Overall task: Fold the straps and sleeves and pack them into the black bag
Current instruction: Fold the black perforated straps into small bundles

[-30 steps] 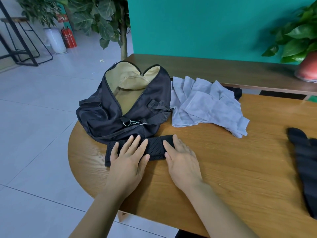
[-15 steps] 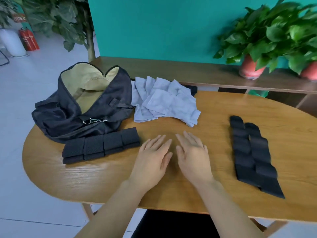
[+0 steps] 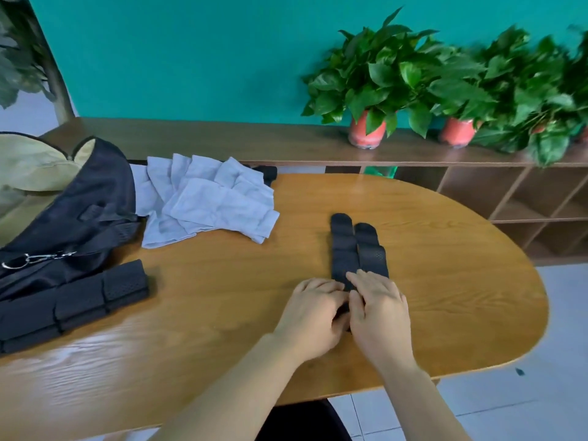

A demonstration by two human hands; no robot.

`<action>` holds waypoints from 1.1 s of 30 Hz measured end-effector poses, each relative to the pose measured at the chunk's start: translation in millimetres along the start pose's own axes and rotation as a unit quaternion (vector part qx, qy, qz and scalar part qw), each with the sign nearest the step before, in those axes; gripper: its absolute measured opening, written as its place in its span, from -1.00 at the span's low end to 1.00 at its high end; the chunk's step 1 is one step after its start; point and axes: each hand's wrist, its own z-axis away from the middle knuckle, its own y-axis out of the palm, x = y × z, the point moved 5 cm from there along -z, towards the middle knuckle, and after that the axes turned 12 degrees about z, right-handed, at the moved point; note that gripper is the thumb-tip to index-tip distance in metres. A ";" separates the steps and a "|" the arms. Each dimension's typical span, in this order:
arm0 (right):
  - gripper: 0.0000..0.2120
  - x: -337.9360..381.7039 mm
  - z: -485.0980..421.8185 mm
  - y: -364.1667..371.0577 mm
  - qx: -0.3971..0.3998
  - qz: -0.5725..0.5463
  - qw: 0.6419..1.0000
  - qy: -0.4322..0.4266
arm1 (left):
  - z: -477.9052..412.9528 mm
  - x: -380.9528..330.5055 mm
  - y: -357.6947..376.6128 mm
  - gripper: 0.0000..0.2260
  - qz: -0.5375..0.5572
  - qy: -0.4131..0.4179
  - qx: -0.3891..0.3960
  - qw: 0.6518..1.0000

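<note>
We see the strap (image 3: 357,249) lying flat as two black strips side by side, right of the table's (image 3: 461,281) middle. Its long axis runs from the near edge toward the far edge, rounded tips pointing away from us. Our left hand (image 3: 313,316) curls its fingers and thumb round the strap's near end, pinching it. Our right hand (image 3: 378,313) lies on the same end with fingers nearly straight, pressing down. The two hands touch. A folded strap (image 3: 76,302) lies crosswise by the left edge, against the open bag (image 3: 82,211). The pale sleeves (image 3: 206,205) are piled just right of the bag, toward the far edge.
</note>
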 end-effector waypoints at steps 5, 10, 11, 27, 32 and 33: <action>-0.70 -8.3 4.0 -6.6 -0.008 0.011 1.000 -0.020 | 14.8 15.3 -0.2 -0.61 -0.028 0.000 0.000 1.000; -0.73 10.6 15.5 -6.8 -0.014 0.006 0.995 -0.096 | 50.2 37.2 -17.1 -0.49 -0.001 0.016 -0.002 1.000; -0.75 17.7 19.1 -6.4 -0.011 0.008 0.992 -0.124 | 57.0 41.8 -19.9 -0.51 0.006 0.013 -0.002 1.000; -0.40 46.1 -48.6 58.0 0.333 0.211 0.904 -0.163 | 80.7 46.5 -31.6 -0.62 0.048 0.015 -0.036 0.998; -0.44 46.5 -68.7 69.0 0.346 0.259 0.887 -0.160 | 78.3 39.6 -26.8 -0.57 0.022 -0.010 -0.027 0.999; -0.44 47.1 -69.9 68.2 0.349 0.261 0.885 -0.162 | 77.4 36.5 -25.8 -0.56 0.013 -0.013 -0.028 0.999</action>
